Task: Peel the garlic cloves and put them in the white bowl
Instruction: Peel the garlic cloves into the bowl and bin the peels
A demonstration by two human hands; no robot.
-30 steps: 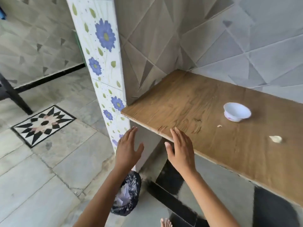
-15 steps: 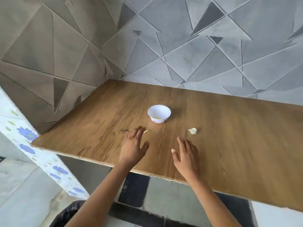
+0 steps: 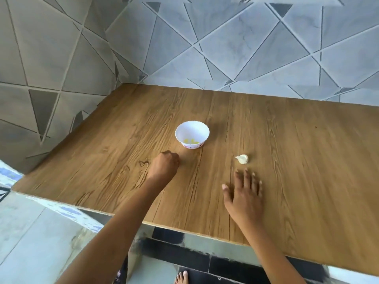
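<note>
A small white bowl (image 3: 192, 128) stands on the wooden table (image 3: 297, 160) and holds a few yellowish peeled cloves (image 3: 190, 141). An unpeeled garlic clove (image 3: 242, 159) lies to the right of the bowl. My left hand (image 3: 165, 164) is curled into a fist on the table just in front and to the left of the bowl. It covers the spot where a small pale garlic piece lay, and that piece is hidden. My right hand (image 3: 245, 193) lies flat with fingers spread, its fingertips a little short of the unpeeled clove.
Grey tiled walls (image 3: 225, 48) close the table at the back and on the left. The table's front edge (image 3: 184, 229) runs under my forearms. A flowered pillar (image 3: 67, 211) is at lower left, and a bare foot (image 3: 181, 277) stands on the floor below.
The view swung from the floor and pillar onto the table. Both hands moved forward over it. My left hand went from spread fingers to a fist over the small piece.
</note>
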